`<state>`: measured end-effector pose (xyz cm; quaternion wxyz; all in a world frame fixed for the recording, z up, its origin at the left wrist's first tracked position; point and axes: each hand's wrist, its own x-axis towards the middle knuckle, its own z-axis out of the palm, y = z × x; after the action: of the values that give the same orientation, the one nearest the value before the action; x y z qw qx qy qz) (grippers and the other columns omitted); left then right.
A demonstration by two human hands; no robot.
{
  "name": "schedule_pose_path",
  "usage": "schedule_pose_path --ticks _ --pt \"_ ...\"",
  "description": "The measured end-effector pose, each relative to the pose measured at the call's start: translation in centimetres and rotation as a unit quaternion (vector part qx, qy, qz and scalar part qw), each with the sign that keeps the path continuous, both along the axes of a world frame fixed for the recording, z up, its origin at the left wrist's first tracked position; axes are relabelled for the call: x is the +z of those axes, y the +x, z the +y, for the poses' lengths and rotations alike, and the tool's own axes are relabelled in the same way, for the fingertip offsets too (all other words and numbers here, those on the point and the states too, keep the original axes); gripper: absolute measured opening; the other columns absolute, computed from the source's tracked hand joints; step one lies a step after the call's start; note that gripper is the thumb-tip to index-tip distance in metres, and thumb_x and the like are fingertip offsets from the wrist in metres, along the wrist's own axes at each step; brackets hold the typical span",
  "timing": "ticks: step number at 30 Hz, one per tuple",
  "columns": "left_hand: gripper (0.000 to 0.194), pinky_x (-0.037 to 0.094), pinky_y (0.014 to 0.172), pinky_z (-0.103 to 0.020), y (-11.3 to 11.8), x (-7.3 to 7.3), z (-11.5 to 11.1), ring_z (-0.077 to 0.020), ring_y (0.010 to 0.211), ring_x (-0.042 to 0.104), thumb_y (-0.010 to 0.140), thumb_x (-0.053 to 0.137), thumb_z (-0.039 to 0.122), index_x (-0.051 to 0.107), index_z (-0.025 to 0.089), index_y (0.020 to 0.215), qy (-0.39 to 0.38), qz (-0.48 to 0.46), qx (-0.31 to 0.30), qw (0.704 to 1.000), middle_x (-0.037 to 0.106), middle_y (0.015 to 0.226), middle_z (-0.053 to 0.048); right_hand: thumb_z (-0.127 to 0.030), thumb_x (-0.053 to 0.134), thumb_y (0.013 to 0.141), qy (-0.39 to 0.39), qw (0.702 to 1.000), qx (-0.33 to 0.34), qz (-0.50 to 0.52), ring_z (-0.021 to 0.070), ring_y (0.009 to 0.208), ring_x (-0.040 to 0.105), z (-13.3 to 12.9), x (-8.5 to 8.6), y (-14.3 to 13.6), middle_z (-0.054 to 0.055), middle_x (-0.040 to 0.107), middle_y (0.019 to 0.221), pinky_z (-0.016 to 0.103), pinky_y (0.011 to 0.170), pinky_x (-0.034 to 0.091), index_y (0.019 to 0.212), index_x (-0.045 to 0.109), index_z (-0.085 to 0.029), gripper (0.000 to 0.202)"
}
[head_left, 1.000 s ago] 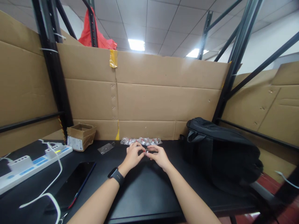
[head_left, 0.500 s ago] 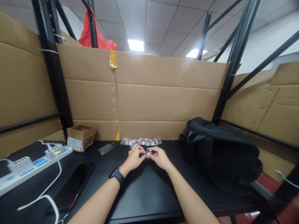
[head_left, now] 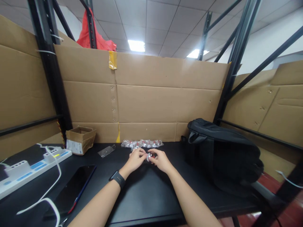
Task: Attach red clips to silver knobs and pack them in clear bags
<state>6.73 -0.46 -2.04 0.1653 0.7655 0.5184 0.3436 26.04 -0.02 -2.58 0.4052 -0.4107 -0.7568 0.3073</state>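
Note:
Between my fingertips is a small round silver piece with a red part (head_left: 149,157), too small to name more exactly. My right hand (head_left: 161,160) is closed on it from the right. My left hand (head_left: 135,160), with a dark watch on the wrist, pinches its left side. Both hands are held over the middle of the black table. Just behind them lies a row of small clear plastic packets (head_left: 146,143), each with a shiny silver and red piece inside. My fingers cover part of the held piece.
A black backpack (head_left: 222,154) stands on the right. At the left are a phone-like dark slab (head_left: 75,187), a white power strip (head_left: 35,170) with cables, and an open cardboard box (head_left: 80,140). A clear plastic sleeve (head_left: 106,151) lies near the box. Cardboard panels (head_left: 146,101) wall the back.
The small round piece has turned a little between my fingers, showing a paler face. Both hands stay in about the same place; the whole view has shifted slightly.

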Motion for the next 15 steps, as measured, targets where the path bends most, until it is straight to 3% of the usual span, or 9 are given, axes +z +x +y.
schedule_pose_path --ticks 5,10,15 --pt "0.024 0.039 0.098 -0.044 0.0 -0.2 -0.2 -0.0274 0.115 0.052 0.085 0.06 0.043 0.079 0.029 0.081 -0.01 0.047 0.026 0.998 0.066 0.114 -0.003 -0.032 0.071 0.079 0.048 0.994 -0.027 -0.099 0.0147 0.068 0.065 -0.3 0.4 0.2 0.002 0.073 0.095 0.026 0.069 0.051 0.109 0.071 -0.025 0.031" --pt "0.023 0.041 0.095 -0.044 -0.2 -0.6 0.3 -0.0282 0.116 0.052 0.086 0.057 0.038 0.078 0.029 0.082 -0.03 0.061 0.049 0.997 0.067 0.116 -0.002 -0.036 0.089 0.056 0.085 0.981 -0.039 -0.172 0.02 0.088 0.065 -0.6 0.7 0.5 0.003 0.067 0.111 0.029 0.078 0.05 0.119 0.065 -0.028 0.067" --pt "0.028 0.046 0.09 -0.034 -0.5 -0.8 1.1 -0.0244 0.108 0.06 0.087 0.054 0.037 0.078 0.024 0.082 -0.048 0.023 0.062 0.997 0.07 0.114 -0.003 -0.036 0.088 0.061 0.162 0.956 -0.075 -0.234 0.0252 0.107 0.06 -1.2 0.9 -0.1 0.005 0.063 0.118 0.034 0.09 0.047 0.121 0.062 -0.027 0.066"
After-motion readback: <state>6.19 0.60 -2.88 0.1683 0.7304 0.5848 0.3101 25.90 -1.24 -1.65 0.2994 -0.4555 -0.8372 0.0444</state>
